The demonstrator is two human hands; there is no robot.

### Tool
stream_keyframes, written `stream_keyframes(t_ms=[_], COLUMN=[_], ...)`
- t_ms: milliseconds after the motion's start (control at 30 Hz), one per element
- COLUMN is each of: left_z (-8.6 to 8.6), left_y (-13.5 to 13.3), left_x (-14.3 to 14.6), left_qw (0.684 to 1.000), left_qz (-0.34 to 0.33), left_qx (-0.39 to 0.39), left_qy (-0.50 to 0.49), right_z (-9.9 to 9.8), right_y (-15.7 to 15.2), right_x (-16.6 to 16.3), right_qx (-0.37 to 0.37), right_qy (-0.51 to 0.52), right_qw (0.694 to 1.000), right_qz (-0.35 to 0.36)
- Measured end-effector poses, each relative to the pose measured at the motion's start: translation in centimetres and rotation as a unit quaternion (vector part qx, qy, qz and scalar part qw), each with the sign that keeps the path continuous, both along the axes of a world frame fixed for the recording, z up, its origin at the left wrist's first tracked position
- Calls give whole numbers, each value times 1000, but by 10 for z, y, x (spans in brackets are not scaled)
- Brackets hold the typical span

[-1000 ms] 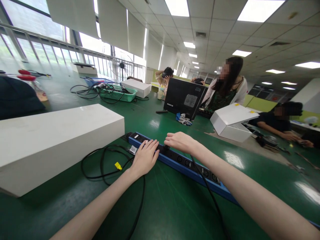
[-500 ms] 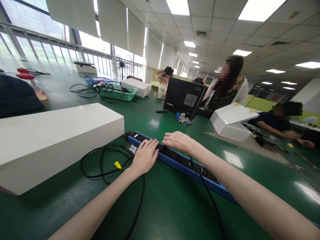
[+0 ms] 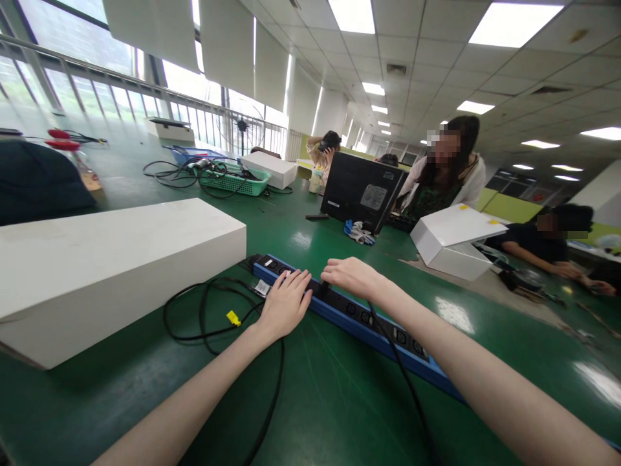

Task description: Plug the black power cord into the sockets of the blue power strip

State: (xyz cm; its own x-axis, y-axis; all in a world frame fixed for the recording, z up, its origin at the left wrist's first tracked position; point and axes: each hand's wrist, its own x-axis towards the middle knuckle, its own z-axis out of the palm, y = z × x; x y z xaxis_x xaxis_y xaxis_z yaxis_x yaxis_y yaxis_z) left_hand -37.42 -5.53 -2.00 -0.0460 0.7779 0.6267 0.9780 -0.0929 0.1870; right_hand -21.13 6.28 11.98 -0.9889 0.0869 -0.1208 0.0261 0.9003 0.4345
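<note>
A long blue and black power strip point(image 3: 339, 315) lies slantwise on the green table, with its row of sockets facing up. My left hand point(image 3: 286, 305) rests flat across the strip near its far end, fingers stretched out. Just to the right, my right hand point(image 3: 352, 276) is closed around a black plug point(image 3: 325, 285) at the strip's sockets; how deep the plug sits is hidden by my fingers. A black cord point(image 3: 405, 372) runs from under my right forearm towards me. Beside my left wrist lies a looped black cable point(image 3: 201, 323) with a yellow tag point(image 3: 233, 318).
A long white box point(image 3: 145, 259) stands at the left. Farther back are a green basket point(image 3: 237, 184) of cables, a black monitor point(image 3: 359, 191), gloves point(image 3: 359, 232) and an open white box point(image 3: 449, 249). Co-workers sit or stand beyond and at the right.
The whole view has shifted slightly right and down. Both hands keep their places on the strip, and the right hand still holds the plug there.
</note>
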Motion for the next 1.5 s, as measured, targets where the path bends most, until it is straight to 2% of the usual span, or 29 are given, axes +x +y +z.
stream_keyframes(t_ms=[533, 833, 1300, 1500], left_z=[-2, -2, -3, -2], left_y=[-2, -3, -1, -3], left_x=[-3, -2, -1, -1], left_qw=[1000, 1000, 1000, 1000], left_qz=[-3, 5, 2, 2], left_qx=[11, 8, 13, 11], left_qy=[-5, -7, -17, -13], right_z=[5, -1, 5, 3], right_y=[1, 4, -10, -11], right_x=[-2, 3, -11, -9], right_qx=[-16, -6, 31, 20], right_qy=[1, 9, -35, -21], right_qw=[999, 1000, 999, 1000], right_qz=[-41, -28, 13, 10])
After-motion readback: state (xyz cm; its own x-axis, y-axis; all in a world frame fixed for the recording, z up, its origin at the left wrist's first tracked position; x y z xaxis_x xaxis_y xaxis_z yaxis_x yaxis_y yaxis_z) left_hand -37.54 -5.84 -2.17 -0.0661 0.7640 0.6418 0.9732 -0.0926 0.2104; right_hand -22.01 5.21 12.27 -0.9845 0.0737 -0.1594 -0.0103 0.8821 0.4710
